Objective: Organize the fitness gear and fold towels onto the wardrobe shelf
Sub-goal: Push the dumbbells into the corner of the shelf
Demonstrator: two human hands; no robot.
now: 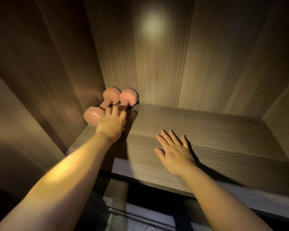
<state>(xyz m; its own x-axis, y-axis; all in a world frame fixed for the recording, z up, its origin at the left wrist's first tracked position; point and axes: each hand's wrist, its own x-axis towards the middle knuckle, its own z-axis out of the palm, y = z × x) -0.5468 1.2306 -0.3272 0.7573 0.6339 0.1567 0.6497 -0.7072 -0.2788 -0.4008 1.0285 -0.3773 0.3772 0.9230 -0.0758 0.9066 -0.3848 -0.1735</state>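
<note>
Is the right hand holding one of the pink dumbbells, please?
No, the right hand lies open and flat over the bare shelf, while both pink dumbbells sit by the left hand.

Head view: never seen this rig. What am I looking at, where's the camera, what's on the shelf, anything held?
There is no machine here. These are a person's two bare hands, filmed by one wide-angle camera worn on the head. It looks forward and down into a wooden wardrobe. On the shelf, two pink dumbbells lie side by side in the back left corner. The left hand reaches in, and its fingers curl over the near end of the right dumbbell. The left dumbbell lies free beside it. The right hand is flat with straight fingers, on or just above the shelf, and holds nothing. No towels show in this picture.
</note>
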